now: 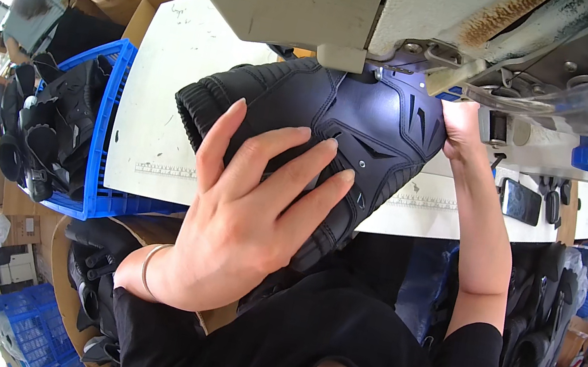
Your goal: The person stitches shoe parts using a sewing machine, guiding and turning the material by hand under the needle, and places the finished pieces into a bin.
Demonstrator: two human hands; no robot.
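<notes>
A black stitched boot upper (376, 119) with a ribbed padded collar lies tilted under the head of a sewing machine (425, 18). Its far edge sits by the needle area, where a light brightens the surface. My left hand (241, 214), fingers spread, rests flat on the near left side of the upper. At the far right edge my right hand (462, 131) grips the piece; its fingertips are partly hidden behind the upper and the machine. Where the needle meets the material cannot be made out.
A white worktable (157, 112) with a printed ruler strip lies beneath. To the left stands a blue crate (109, 127) of black uppers, with a carton (64, 261) of more below. A phone (520, 201) lies at right. People work at far left.
</notes>
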